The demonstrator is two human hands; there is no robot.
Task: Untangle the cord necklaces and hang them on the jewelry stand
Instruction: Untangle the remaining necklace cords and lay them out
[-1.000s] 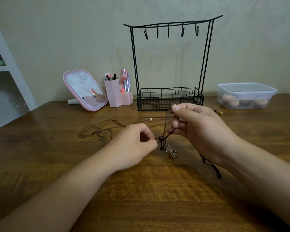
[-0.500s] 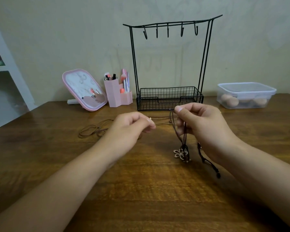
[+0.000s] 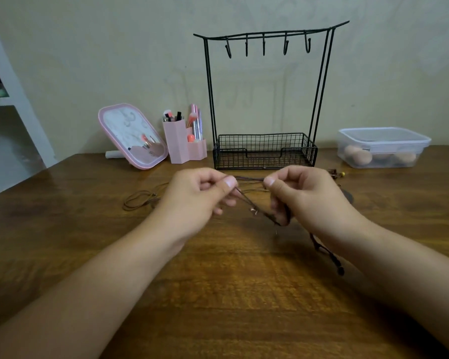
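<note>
The dark cord necklace [image 3: 249, 203] is stretched between your hands above the table [image 3: 218, 294], its tail dangling below your right wrist. Pull much harder and you may cinch the knot rather than free it, or drag in the lighter brown cord [image 3: 138, 200] lying on the wood just left of your left hand. Your left hand [image 3: 197, 198] pinches the cord between thumb and curled fingers; your right hand [image 3: 303, 195] pinches its other end likewise. The jewelry stand [image 3: 263, 99] waits behind, hooks bare.
</note>
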